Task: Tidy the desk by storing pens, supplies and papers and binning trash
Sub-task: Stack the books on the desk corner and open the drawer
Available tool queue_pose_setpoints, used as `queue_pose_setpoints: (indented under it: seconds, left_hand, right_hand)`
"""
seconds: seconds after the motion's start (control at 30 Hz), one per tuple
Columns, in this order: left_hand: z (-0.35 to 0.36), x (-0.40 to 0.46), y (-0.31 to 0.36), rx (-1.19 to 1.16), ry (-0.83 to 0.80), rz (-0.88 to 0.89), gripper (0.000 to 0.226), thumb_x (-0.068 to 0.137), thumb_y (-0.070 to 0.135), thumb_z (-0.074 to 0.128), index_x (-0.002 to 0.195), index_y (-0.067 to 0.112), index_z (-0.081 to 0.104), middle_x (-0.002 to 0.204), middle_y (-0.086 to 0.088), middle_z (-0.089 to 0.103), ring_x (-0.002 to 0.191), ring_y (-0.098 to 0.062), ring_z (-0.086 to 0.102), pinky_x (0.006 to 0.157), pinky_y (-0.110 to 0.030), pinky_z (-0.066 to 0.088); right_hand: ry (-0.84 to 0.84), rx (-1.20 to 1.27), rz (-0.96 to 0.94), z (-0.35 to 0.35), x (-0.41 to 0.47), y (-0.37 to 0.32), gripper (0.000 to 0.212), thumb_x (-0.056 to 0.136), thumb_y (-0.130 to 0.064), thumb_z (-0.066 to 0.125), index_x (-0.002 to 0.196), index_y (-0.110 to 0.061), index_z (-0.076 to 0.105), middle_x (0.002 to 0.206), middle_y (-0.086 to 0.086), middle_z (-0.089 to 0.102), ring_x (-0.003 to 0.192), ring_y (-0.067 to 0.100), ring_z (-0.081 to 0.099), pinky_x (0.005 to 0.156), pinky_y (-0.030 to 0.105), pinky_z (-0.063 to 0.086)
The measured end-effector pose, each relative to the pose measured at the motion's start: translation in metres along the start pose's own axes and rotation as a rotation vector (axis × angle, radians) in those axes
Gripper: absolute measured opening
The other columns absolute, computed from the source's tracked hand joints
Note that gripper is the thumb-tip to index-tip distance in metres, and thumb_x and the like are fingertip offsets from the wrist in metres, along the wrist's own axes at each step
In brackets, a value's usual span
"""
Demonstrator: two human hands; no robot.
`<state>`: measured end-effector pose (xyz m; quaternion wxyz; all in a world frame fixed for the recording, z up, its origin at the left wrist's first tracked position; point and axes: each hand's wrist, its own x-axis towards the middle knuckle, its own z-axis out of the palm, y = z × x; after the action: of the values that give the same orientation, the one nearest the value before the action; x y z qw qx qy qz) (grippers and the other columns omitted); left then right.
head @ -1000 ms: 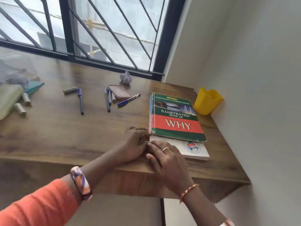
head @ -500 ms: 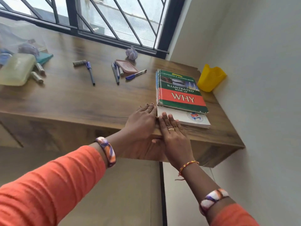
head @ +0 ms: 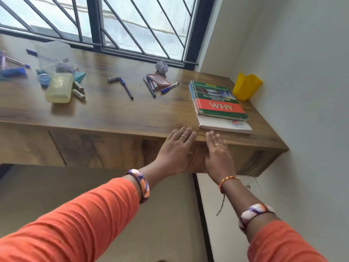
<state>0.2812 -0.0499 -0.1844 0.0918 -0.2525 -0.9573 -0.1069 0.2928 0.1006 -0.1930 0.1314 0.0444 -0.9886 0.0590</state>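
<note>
both hands, left and right, lie flat, empty, on the desk's near edge. books sit far right; pens lie mid-desk. a careless sweep could roll pens off.

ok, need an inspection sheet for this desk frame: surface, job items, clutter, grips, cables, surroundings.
Surface: brown wooden desk, wall-mounted in a corner.
Job's things: loose blue pens mid-desk; empty yellow plastic pen holder at the far right corner; green-and-red hardcover book stacked on a white book.
Clutter: crumpled pale paper ball by the window; pale green plastic box, clear plastic bag at left.
Grips: left hand and right hand open, flat on the desk's front edge, holding nothing.
Cables: nothing seen.
Surroundings: barred window behind, white wall at right.
</note>
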Motion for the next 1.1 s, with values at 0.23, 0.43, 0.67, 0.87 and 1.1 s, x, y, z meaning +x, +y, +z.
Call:
queue_pose_setpoints:
  seconds: [0.23,0.43,0.67,0.87,1.1]
  left_hand:
    - [0.034,-0.108,-0.055,-0.659,-0.400,-0.306,0.026,0.092,0.014,0.051,0.117,0.012,0.058,0.123,-0.005,0.059,0.115,-0.016,0.052,0.092,-0.023,0.037]
    - [0.028,-0.159,-0.165,-1.677,0.023,-1.383,0.032,0.097,0.020,0.035,0.067,0.016,0.047,0.050,0.004,0.059,0.064,-0.010,0.050,0.059,-0.025,0.030]
    - [0.015,-0.153,-0.225,-1.827,0.236,-1.473,0.028,0.096,0.009,0.038,0.069,0.011,0.045,0.034,0.000,0.055,0.066,-0.015,0.048,0.064,-0.025,0.037]
    - [0.017,-0.162,-0.249,-1.828,0.088,-1.459,0.027,0.094,-0.001,0.035,0.071,0.005,0.047,0.067,-0.009,0.052,0.066,-0.016,0.049,0.064,-0.024,0.040]
    - [-0.029,-0.191,-0.232,-1.038,-0.276,-0.789,0.013,0.093,0.008,0.048,0.092,0.014,0.060,0.086,-0.002,0.058,0.075,-0.011,0.052,0.060,-0.010,0.039]
  right_hand:
    - [-0.031,0.408,0.225,0.015,-0.053,-0.039,0.062,0.088,-0.010,0.056,0.144,-0.015,0.029,0.154,0.008,0.020,0.145,0.022,0.009,0.113,0.023,0.012]
    - [-0.565,1.246,0.708,0.076,-0.090,-0.125,0.041,0.093,-0.012,0.051,0.133,-0.005,0.046,0.108,0.008,0.062,0.083,0.015,0.057,0.066,0.024,0.044]
    - [-0.355,2.109,1.266,0.136,-0.013,-0.218,0.051,0.092,-0.057,0.027,0.068,-0.015,0.040,0.046,0.005,0.055,0.050,0.018,0.047,0.063,0.028,0.038]
    - [-0.021,2.297,1.424,0.133,0.007,-0.240,0.078,0.090,-0.064,0.022,0.138,-0.004,0.033,0.137,0.018,0.044,0.131,0.028,0.041,0.108,0.043,0.030]
    - [0.039,2.291,1.404,0.121,0.001,-0.252,0.081,0.089,-0.067,0.017,0.136,-0.005,0.038,0.144,0.015,0.040,0.133,0.027,0.038,0.110,0.042,0.027]
